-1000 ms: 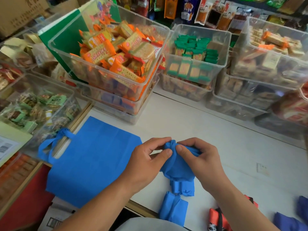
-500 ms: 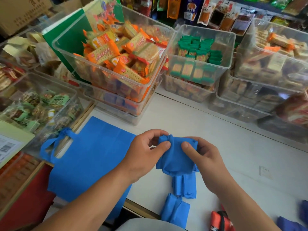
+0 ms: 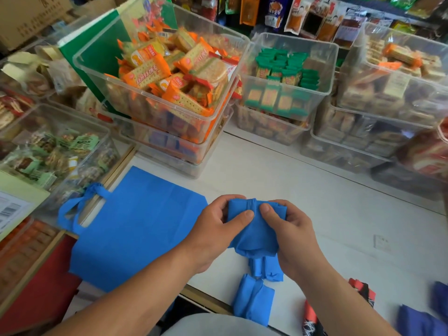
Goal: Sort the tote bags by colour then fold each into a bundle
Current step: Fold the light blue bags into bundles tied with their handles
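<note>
Both hands hold a half-folded blue tote bag (image 3: 254,236) over the white counter (image 3: 339,226). My left hand (image 3: 215,229) grips its left side with the thumb pressed on top. My right hand (image 3: 291,234) grips its right side, thumb on the fabric. The bag's tail (image 3: 265,269) hangs down below the hands. A finished blue bundle (image 3: 252,301) lies at the counter's near edge. A flat blue tote bag (image 3: 135,229) is spread out to the left, its handles (image 3: 72,207) hanging over the counter's left edge.
Clear bins of packaged snacks (image 3: 169,76) line the back and left of the counter. A red and black bag (image 3: 315,318) and a dark blue bag (image 3: 424,318) lie at the near right. A small white slip (image 3: 381,242) lies on the counter to the right.
Both hands have kept working the blue bag, gathering its top into a tighter, squarer fold. The thumbs have drawn close together on top.
</note>
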Demonstrator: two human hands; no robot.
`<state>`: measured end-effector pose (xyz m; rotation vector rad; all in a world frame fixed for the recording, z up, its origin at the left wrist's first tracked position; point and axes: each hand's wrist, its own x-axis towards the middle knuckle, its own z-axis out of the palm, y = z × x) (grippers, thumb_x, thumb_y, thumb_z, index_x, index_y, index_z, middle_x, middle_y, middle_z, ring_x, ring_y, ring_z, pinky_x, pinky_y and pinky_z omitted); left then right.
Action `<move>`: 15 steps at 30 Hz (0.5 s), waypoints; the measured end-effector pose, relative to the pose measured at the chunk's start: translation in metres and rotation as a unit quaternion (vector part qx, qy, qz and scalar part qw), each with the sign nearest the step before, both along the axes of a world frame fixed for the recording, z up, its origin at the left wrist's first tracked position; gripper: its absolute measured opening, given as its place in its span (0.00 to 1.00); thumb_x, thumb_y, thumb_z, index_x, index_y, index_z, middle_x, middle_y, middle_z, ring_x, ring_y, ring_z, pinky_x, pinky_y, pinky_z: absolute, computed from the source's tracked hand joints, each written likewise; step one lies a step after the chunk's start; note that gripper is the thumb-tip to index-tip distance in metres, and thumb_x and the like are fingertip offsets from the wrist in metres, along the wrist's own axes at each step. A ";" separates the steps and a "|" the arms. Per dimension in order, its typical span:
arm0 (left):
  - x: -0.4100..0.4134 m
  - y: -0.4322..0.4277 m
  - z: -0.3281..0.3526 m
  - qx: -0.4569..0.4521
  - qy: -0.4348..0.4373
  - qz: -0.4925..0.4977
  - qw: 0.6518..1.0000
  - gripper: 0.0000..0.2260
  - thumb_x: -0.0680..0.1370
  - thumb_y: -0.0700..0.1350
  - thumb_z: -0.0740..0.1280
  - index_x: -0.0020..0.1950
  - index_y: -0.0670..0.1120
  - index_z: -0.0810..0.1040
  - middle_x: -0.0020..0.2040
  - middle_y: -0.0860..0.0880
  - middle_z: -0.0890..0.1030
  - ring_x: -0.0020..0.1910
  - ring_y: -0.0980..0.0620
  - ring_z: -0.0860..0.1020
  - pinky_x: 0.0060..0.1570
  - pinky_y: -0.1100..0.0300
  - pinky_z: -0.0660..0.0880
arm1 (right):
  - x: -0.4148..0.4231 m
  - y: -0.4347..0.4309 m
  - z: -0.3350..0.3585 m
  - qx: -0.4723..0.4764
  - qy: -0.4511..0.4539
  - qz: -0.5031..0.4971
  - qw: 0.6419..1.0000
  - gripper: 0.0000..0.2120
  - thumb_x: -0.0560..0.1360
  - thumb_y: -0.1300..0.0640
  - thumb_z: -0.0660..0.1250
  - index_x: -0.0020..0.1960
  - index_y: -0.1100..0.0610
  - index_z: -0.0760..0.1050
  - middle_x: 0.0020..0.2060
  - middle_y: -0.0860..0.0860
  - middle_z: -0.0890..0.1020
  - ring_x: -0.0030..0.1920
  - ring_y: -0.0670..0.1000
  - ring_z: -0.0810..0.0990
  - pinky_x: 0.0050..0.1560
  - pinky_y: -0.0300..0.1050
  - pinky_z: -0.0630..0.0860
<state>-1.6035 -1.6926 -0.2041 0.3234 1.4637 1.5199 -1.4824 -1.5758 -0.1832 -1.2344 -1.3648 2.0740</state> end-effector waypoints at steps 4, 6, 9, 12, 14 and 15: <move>-0.006 -0.005 0.001 -0.019 0.049 -0.042 0.998 0.13 0.80 0.42 0.72 0.64 0.48 0.80 0.58 0.50 0.86 0.60 0.51 0.83 0.63 0.47 0.79 | 0.007 0.004 -0.003 -0.012 0.008 0.017 1.000 0.10 0.79 0.56 0.72 0.57 0.61 0.81 0.53 0.62 0.85 0.54 0.64 0.85 0.57 0.66 0.81; -0.010 -0.008 0.002 -0.038 0.093 -0.024 0.995 0.11 0.81 0.44 0.72 0.63 0.49 0.80 0.56 0.52 0.86 0.58 0.53 0.84 0.62 0.46 0.80 | 0.013 0.004 -0.005 -0.006 -0.013 0.070 0.997 0.13 0.79 0.55 0.71 0.60 0.60 0.81 0.54 0.59 0.86 0.56 0.61 0.85 0.60 0.61 0.80; -0.015 -0.012 0.004 -0.040 0.130 -0.003 0.991 0.10 0.80 0.46 0.72 0.62 0.50 0.80 0.55 0.53 0.86 0.57 0.53 0.84 0.61 0.46 0.80 | 0.022 0.004 -0.008 0.014 -0.055 0.146 0.988 0.11 0.78 0.58 0.72 0.60 0.60 0.82 0.53 0.56 0.87 0.56 0.58 0.86 0.62 0.58 0.79; -0.008 -0.021 0.001 -0.028 0.095 -0.054 0.994 0.15 0.80 0.42 0.72 0.66 0.51 0.78 0.59 0.53 0.85 0.60 0.53 0.83 0.64 0.48 0.79 | 0.027 0.002 -0.012 0.020 -0.077 0.104 0.991 0.08 0.79 0.64 0.71 0.57 0.62 0.83 0.50 0.57 0.88 0.52 0.57 0.87 0.60 0.57 0.81; -0.001 -0.029 -0.006 -0.016 0.063 -0.074 0.995 0.21 0.80 0.38 0.72 0.70 0.52 0.75 0.63 0.53 0.83 0.64 0.54 0.81 0.66 0.50 0.77 | 0.026 -0.005 -0.016 0.018 -0.091 0.076 0.993 0.07 0.79 0.64 0.70 0.56 0.62 0.83 0.49 0.57 0.88 0.51 0.57 0.87 0.58 0.58 0.81; 0.002 -0.032 -0.010 -0.012 0.053 -0.074 0.996 0.23 0.80 0.36 0.71 0.71 0.52 0.73 0.64 0.54 0.83 0.66 0.54 0.79 0.67 0.49 0.76 | 0.025 -0.010 -0.018 0.014 -0.096 0.069 0.993 0.07 0.80 0.64 0.69 0.56 0.62 0.82 0.49 0.56 0.88 0.51 0.57 0.87 0.57 0.59 0.82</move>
